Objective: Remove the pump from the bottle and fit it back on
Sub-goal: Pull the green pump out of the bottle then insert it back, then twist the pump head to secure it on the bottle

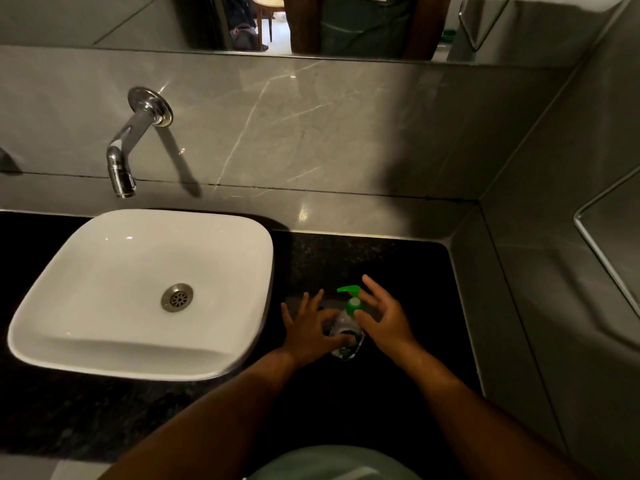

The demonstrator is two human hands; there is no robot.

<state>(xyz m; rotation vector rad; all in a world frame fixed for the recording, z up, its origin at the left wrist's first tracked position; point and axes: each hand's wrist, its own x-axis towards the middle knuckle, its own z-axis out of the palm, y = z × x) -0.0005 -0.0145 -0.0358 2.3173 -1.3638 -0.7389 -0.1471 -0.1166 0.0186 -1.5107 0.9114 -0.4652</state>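
**Hands at the soap bottle, pump on**

Nearest the camera, a pale green garment point(332, 462) at the bottom edge, with two bare forearms reaching forward over the dark speckled tabletop point(398, 265). Left hand point(308, 332) flat-palmed against the left side of the bottle, fingers point(304, 303) spread wide and pointing away, thumb laid across the front of the body. Right hand point(384, 318) beside the neck, fingers point(372, 287) loosely apart and raised, thumb touching just under the collar; not closed around anything. Between the two hands, a clear soap bottle point(344, 332) standing on the tabletop, tilted slightly in view, label dark and unreadable. Green pump point(351, 297) seated on the bottle's neck, nozzle pointing left toward the basin. Just left of the hands, a white square countertop basin point(86, 282) with a metal drain point(177, 297). Beyond, on the grey marble wall point(311, 126), a chrome wall-mounted tap point(133, 140) overhanging the basin's rear edge. Farthest up, a mirror's lower strip point(173, 22).
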